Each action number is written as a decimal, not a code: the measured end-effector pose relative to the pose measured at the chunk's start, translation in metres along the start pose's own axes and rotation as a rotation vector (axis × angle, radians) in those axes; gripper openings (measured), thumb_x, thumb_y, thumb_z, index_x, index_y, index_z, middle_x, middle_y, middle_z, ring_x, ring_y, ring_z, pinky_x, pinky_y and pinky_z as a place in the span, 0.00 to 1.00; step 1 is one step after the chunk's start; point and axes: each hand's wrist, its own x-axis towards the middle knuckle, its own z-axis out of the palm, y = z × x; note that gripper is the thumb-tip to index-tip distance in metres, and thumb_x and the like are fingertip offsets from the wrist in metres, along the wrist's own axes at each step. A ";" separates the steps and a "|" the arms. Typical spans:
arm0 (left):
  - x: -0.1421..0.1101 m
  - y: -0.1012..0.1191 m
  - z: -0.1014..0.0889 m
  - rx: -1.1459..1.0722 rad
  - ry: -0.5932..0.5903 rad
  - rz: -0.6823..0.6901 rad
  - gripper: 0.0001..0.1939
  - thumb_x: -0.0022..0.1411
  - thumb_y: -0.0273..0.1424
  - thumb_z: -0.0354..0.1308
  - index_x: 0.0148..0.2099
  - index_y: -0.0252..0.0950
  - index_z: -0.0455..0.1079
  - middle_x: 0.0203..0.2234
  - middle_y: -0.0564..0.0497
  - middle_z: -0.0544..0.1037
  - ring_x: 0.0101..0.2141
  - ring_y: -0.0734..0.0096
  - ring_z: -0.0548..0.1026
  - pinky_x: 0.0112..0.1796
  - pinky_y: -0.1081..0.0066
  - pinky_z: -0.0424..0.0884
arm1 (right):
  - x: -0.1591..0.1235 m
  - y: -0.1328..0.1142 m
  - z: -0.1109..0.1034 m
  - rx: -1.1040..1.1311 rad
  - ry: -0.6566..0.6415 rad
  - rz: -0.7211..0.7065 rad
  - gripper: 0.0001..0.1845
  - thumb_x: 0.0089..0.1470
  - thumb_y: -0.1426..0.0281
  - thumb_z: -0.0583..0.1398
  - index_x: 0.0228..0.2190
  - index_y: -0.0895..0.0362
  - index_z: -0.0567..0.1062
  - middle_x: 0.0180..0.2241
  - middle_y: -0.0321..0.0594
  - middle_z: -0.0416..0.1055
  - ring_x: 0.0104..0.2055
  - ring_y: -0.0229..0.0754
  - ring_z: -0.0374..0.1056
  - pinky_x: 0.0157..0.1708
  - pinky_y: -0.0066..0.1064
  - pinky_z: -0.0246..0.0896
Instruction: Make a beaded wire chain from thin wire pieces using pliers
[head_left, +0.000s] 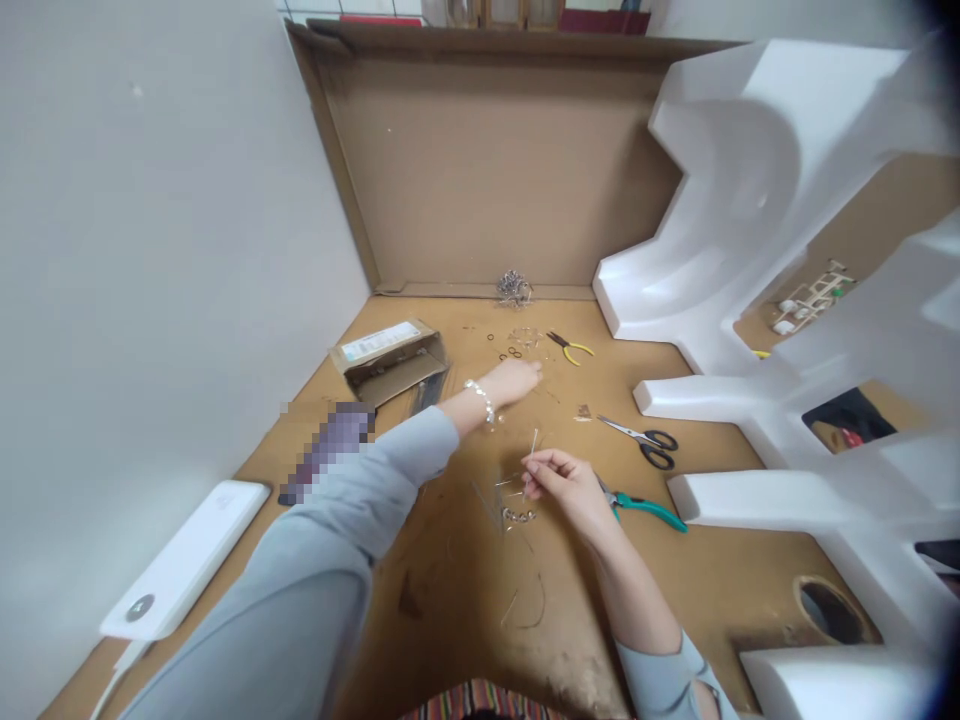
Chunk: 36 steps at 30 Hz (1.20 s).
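My left hand point(517, 381), with a white beaded bracelet at the wrist, reaches to the middle of the brown surface. Its fingers are curled together and point down; whatever they pinch is hidden. Just beyond it lie several small dark rings point(514, 353) and a loose tangle of fine wire point(526, 337). Nearer to me, my right hand point(564, 486) pinches a thin, pale, wire-like piece point(535, 442) that sticks up past the fingertips. Beside those fingers are a short curved row of shiny beads point(517, 516) and several thin straight wires point(490, 503).
Teal-handled pliers point(649, 507), black-handled scissors point(639, 436) and yellow-handled pliers point(571, 347) lie to the right. A silvery heap point(514, 288) sits by the cardboard wall. At left are an open carton point(394, 365), a phone point(328, 455) and a white power bank point(187, 560). White foam point(720, 400) borders the right.
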 end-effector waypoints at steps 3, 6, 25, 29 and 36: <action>0.030 0.006 0.011 0.004 -0.051 0.080 0.10 0.57 0.19 0.49 0.37 0.28 0.71 0.38 0.36 0.73 0.41 0.60 0.72 0.41 0.65 0.65 | -0.001 -0.003 -0.002 0.009 0.023 -0.025 0.15 0.39 0.58 0.66 0.25 0.58 0.76 0.21 0.36 0.72 0.20 0.34 0.66 0.23 0.27 0.62; 0.040 0.006 0.023 -0.047 -0.066 0.101 0.09 0.55 0.17 0.49 0.34 0.27 0.71 0.36 0.35 0.74 0.40 0.59 0.73 0.41 0.64 0.65 | -0.003 -0.007 -0.002 0.030 0.045 -0.030 0.15 0.39 0.58 0.66 0.26 0.57 0.76 0.21 0.36 0.73 0.20 0.34 0.66 0.24 0.28 0.62; -0.001 0.001 0.039 -0.989 0.177 -0.114 0.05 0.56 0.26 0.54 0.35 0.29 0.66 0.25 0.50 0.74 0.25 0.79 0.72 0.27 0.78 0.67 | -0.002 -0.017 -0.024 0.151 0.330 -0.232 0.13 0.44 0.61 0.65 0.30 0.57 0.76 0.25 0.37 0.71 0.25 0.36 0.67 0.27 0.29 0.66; -0.008 0.009 0.050 -1.001 0.174 -0.107 0.05 0.51 0.29 0.59 0.30 0.31 0.70 0.25 0.52 0.74 0.27 0.77 0.69 0.30 0.77 0.66 | 0.000 -0.017 -0.028 0.159 0.369 -0.247 0.15 0.42 0.61 0.65 0.30 0.58 0.75 0.25 0.38 0.71 0.25 0.36 0.67 0.27 0.29 0.67; -0.024 0.023 0.024 -1.130 0.126 -0.150 0.11 0.54 0.34 0.57 0.32 0.29 0.70 0.24 0.50 0.74 0.26 0.76 0.70 0.29 0.75 0.66 | 0.005 -0.014 -0.032 0.141 0.393 -0.251 0.14 0.42 0.61 0.66 0.30 0.58 0.75 0.26 0.37 0.71 0.25 0.35 0.67 0.27 0.29 0.67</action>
